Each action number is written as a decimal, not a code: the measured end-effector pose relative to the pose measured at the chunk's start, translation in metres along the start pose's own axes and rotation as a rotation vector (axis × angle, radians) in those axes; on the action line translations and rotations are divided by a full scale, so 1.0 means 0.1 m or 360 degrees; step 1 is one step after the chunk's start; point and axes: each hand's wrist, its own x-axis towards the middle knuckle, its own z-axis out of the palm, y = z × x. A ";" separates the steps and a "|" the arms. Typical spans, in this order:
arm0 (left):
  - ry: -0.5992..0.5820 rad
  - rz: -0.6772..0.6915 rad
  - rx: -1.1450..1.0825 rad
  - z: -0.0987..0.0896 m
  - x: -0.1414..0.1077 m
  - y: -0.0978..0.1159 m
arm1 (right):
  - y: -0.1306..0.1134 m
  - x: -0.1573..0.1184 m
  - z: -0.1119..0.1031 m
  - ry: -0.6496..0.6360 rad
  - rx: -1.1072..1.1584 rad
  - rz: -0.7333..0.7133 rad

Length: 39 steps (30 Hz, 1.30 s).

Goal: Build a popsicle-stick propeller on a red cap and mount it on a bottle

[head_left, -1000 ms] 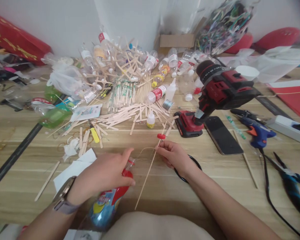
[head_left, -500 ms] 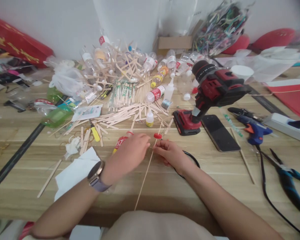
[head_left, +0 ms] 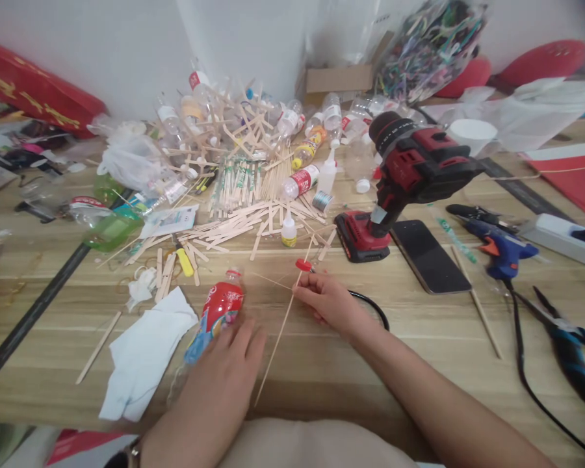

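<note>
My right hand [head_left: 329, 300] pinches a long thin wooden skewer [head_left: 275, 344] that slants down towards me. A red bottle cap [head_left: 303, 265] sits on the skewer just above my fingertips. From the same fingers a thin pale strand or stick [head_left: 272, 280] runs out to the left; its kind is unclear. My left hand [head_left: 229, 370] is low on the left, fingers stretched and slightly apart, over the lower end of a plastic bottle with a red label [head_left: 223, 299]. The bottle lies on its side, with blue material at its base. Whether the left fingertips touch it is hard to tell.
Loose craft sticks [head_left: 214, 231], a small glue bottle [head_left: 288, 232] and several plastic bottles lie beyond. A red cordless drill [head_left: 409, 169] stands on the right, near a phone [head_left: 429, 257], a blue glue gun [head_left: 500, 244] and pliers [head_left: 565, 351]. White paper [head_left: 146, 354] lies left.
My left hand has moved away from the skewer, down and left to the red-labelled bottle. The right hand still holds the skewer with its cap in nearly the same place.
</note>
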 end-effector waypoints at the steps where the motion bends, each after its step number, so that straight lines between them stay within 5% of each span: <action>1: -0.0082 -0.0057 -0.0008 -0.03 0.01 0.01 | 0.01 0.00 0.00 -0.0004 -0.0003 -0.0004; 7: 0.0040 -0.0246 -0.0208 -0.12 0.29 0.05 | 0.05 0.02 0.04 -0.0046 -0.0033 -0.0010; 10: 0.0566 -0.0218 -0.0607 -0.06 0.49 0.10 | 0.06 0.02 0.06 -0.0066 -0.0049 -0.0028; 12: 0.0736 -0.0193 -0.0894 -0.04 0.64 0.13 | 0.06 0.02 0.06 -0.0076 -0.0065 -0.0041; 22: 0.0435 -0.0123 -0.1762 0.03 0.92 0.01 | 0.04 0.00 0.05 -0.0011 -0.0146 -0.0049; 29: 0.0146 -0.0062 -0.2011 0.07 0.92 -0.08 | 0.08 -0.01 0.09 -0.0037 -0.0221 0.0001; 35: 0.0115 -0.0126 -0.1961 0.04 0.87 -0.09 | 0.14 -0.03 0.09 0.0227 -0.0377 -0.0236; 39: 0.0113 -0.0105 -0.1926 0.02 0.85 -0.09 | 0.13 -0.03 0.09 0.0231 -0.0330 -0.0253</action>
